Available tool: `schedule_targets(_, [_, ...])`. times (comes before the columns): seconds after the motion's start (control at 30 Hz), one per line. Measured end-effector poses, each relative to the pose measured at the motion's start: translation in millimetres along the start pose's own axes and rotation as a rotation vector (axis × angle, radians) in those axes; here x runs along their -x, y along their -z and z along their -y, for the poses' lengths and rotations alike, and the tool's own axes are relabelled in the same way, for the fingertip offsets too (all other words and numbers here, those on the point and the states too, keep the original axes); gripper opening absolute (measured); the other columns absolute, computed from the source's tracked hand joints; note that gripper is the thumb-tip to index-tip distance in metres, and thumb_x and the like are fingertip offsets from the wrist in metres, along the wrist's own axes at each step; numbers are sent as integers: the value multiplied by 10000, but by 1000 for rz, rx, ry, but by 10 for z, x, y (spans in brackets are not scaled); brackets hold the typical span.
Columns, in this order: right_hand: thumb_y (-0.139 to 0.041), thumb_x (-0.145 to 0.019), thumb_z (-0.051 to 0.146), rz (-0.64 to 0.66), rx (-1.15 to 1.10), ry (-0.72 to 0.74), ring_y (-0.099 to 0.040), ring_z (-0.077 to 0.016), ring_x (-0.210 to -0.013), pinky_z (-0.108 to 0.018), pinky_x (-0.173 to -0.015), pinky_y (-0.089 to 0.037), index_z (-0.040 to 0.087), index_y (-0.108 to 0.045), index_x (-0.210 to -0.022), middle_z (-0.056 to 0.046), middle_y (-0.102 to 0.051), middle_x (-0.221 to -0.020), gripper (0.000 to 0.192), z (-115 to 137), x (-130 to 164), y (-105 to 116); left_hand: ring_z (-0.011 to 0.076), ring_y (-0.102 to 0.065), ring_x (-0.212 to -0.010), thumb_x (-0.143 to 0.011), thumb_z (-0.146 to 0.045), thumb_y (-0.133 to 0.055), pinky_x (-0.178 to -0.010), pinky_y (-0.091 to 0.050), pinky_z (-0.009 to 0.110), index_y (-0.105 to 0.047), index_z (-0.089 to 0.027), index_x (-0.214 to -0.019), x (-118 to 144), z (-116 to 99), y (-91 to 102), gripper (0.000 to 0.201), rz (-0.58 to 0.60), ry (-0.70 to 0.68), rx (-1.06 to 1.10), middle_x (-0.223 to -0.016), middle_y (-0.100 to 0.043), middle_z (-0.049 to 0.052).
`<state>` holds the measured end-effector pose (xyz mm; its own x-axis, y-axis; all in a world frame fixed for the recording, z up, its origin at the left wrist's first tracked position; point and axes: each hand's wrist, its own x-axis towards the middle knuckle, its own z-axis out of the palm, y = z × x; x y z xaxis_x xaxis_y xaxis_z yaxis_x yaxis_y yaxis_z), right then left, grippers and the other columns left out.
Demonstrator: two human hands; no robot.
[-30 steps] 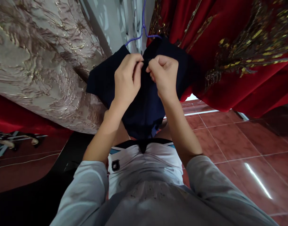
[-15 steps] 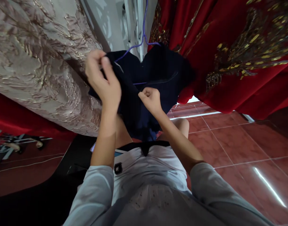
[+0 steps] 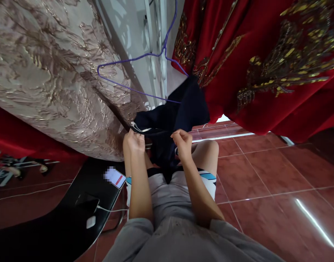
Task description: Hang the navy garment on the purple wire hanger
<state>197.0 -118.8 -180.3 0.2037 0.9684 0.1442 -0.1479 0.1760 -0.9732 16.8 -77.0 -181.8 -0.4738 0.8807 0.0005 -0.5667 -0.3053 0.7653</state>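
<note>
Navy top (image 3: 192,103), one in number, is hung by one side from one purple wire hanger (image 3: 164,47), whose other arm is bare. Its cloth is dark, plain and bunched, drooping below the hanger, with one white strip (image 3: 139,128) showing along the edge. Two hands are seen below the hanger: by the left hand (image 3: 134,141), fingers curled, that edge is gripped; by the right hand (image 3: 183,143), cloth is pinched between thumb and forefinger.
</note>
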Motion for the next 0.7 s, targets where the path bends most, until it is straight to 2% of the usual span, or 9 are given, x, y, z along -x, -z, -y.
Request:
schedule_targets(0.1, [-683, -810, 374, 23, 140, 90, -574, -171, -775, -290, -709, -452, 187, -681, -837, -27, -648, -801, 189, -7, 24, 149, 181, -713, -956, -919, -372, -734, -930, -559, 283, -706, -181, -905, 315, -45, -185, 195, 193, -71, -119, -947, -740, 55])
schedule_targets(0.17, [-763, -788, 362, 186, 191, 213, -621, -233, -1072, -346, -928, -498, 200, -687, -1108, -72, -700, -1127, 367, 59, 22, 138, 214, -712, -1036, -946, -426, -730, -966, -559, 327, -729, -198, -999, 519, -105, -370, 235, 388, -246, -353, -1059, -746, 71])
schedule_targets(0.23, [-764, -791, 321, 391, 149, 269, -597, -256, -1214, -376, -1046, -479, 200, -616, -1275, -94, -656, -1308, 521, 139, 20, 75, 241, -677, -1170, -1008, -433, -661, -1057, -526, 383, -713, -207, -1024, 661, -164, -536, 233, 548, -479, -592, -1178, -723, 93])
schedule_targets(0.3, [-674, -846, 300, 501, 72, 236, -635, -237, -1115, -368, -995, -508, 178, -616, -1210, -89, -681, -1223, 388, 224, -1, 19, 247, -612, -1296, -1052, -420, -592, -1148, -463, 417, -674, -209, -1019, 694, -208, -617, 228, 649, -656, -719, -1287, -677, 108])
schedule_targets(0.33, [-630, -864, 293, 517, 58, 213, -644, -219, -1018, -353, -930, -523, 171, -628, -1117, -74, -694, -1122, 280, 273, -30, 6, 241, -600, -1311, -1068, -428, -560, -1160, -452, 414, -648, -215, -1038, 665, -222, -616, 233, 673, -683, -749, -1302, -664, 108])
schedule_targets(0.43, [-587, -847, 264, 546, 132, 206, -557, -154, -732, -298, -702, -488, 175, -593, -836, -10, -607, -799, 90, 469, -257, 29, 225, -665, -1147, -1099, -556, -390, -1042, -528, 373, -585, -236, -1133, 456, -238, -481, 375, 792, -534, -829, -1194, -683, 96])
schedule_targets(0.5, [-595, -803, 237, 523, 210, 304, -504, -139, -670, -286, -640, -457, 185, -560, -742, 5, -536, -716, 87, 611, -536, 38, 236, -689, -969, -1084, -649, -269, -905, -567, 366, -602, -228, -1078, 292, -239, -358, 537, 965, -347, -979, -1031, -701, 81])
schedule_targets(0.6, [-592, -803, 221, 323, 273, 482, -578, -184, -804, -322, -764, -529, 205, -578, -759, -21, -568, -776, 49, 701, -1049, -59, 247, -652, -752, -1008, -723, -413, -743, -539, 355, -599, -200, -806, 102, -265, -243, 591, 1197, -149, -1402, -758, -651, 65])
schedule_targets(0.7, [-590, -854, 241, 246, 336, 477, -622, -234, -1012, -379, -951, -552, 217, -635, -901, -56, -658, -920, 70, 570, -1440, -207, 237, -634, -709, -923, -685, -609, -684, -487, 326, -586, -186, -735, -73, -352, -177, 533, 1272, -153, -1743, -735, -649, 73])
